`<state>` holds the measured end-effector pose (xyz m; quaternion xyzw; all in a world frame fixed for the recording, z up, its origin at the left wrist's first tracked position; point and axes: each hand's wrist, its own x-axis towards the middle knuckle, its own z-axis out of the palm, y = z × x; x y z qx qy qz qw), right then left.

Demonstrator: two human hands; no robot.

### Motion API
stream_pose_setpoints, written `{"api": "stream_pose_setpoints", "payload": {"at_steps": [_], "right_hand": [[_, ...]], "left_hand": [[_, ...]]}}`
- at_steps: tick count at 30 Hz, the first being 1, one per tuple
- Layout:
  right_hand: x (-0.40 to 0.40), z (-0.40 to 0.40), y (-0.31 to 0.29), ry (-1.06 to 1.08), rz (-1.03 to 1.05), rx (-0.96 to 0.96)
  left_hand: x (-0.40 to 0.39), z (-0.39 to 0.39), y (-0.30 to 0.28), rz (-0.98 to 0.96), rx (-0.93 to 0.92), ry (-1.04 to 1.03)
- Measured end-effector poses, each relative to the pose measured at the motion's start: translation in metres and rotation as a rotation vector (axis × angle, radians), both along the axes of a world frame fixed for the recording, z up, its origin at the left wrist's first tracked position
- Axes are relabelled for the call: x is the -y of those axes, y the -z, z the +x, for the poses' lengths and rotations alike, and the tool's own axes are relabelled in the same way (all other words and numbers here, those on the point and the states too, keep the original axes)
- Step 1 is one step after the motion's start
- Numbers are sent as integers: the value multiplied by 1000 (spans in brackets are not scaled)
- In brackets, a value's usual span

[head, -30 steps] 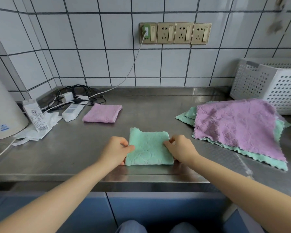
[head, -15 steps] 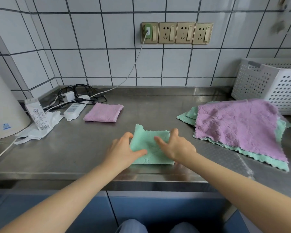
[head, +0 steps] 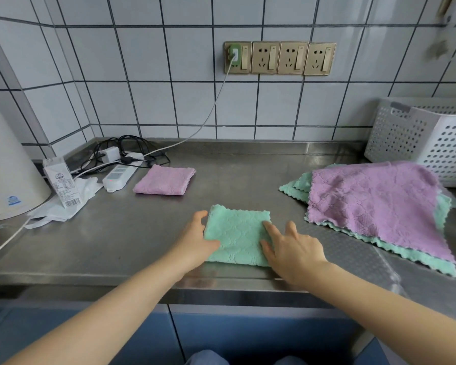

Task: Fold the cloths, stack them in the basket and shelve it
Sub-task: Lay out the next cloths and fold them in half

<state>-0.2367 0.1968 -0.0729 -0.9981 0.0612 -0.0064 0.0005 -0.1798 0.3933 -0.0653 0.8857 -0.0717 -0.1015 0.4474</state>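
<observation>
Cloth (head: pixel 237 234), mint green with scalloped edges and a quilted pattern, lies folded into a neat square near the counter's (head: pixel 116 233) front edge. Left hand (head: pixel 195 239) rests at its left side, fingers relaxed; right hand (head: pixel 291 246) presses flat on its right side, fingers straight.

Bare steel worktop (head: pixel 237 177) lies open straight ahead of both hands, running to the tiled wall. Ahead and to the left of the left hand (head: pixel 195 239), a folded pink cloth (head: pixel 164 180), a power strip (head: pixel 119 175) with tangled cables, a small carton (head: pixel 61 181) and a large white appliance (head: pixel 8 169) crowd the corner. Just right of the right hand (head: pixel 291 247), a spread pile of cloths (head: pixel 374 204) blocks the way, with a white basket (head: pixel 432 138) behind it.
</observation>
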Motion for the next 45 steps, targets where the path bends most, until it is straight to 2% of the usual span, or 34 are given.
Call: {"api": "stream_pose_setpoints", "payload": {"at_steps": [2, 4, 6, 8, 11, 15, 18, 22, 25, 27, 30, 31, 33, 37, 42, 45], "right_hand": [[-1, 2, 2, 16, 21, 15], [-1, 3, 2, 45, 52, 13], [-1, 7, 1, 93, 140, -18], [-1, 16, 1, 128, 324, -95], [-1, 30, -4, 132, 679, -152], [-16, 55, -21, 108, 1081, -92], [-44, 91, -32, 64, 1356, -113], [-89, 163, -52, 94, 1536, -25], [-116, 220, -62, 75, 1591, 95], [-129, 255, -49, 106, 1574, 89], [-140, 286, -11, 222, 1462, -18], [-142, 288, -1, 247, 1450, -44], [-142, 290, 7, 279, 1450, -34], [-142, 290, -2, 269, 1477, 2], [-141, 287, 1, 251, 1468, -10], [-140, 286, 1, 299, 1417, 16]], "left_hand": [[6, 5, -6, -343, -195, -128], [8, 13, -12, -573, -335, -244], [7, 18, -18, -699, -453, -244], [5, 22, -22, -702, -505, -175], [-4, 33, -30, -692, -472, -54], [-30, 59, -42, -836, -385, 103], [-57, 101, -54, -900, -255, 63], [-89, 174, -70, -835, -39, -102], [-109, 227, -74, -748, 138, -198], [-120, 255, -63, -606, 219, -264], [-129, 273, -19, -237, 181, -302], [-132, 274, -3, -170, 147, -307], [-134, 271, 13, -213, 112, -319], [-140, 266, 5, -380, 130, -304], [-136, 261, 2, -280, 168, -260], [-133, 260, 8, -295, 136, -281]]}}
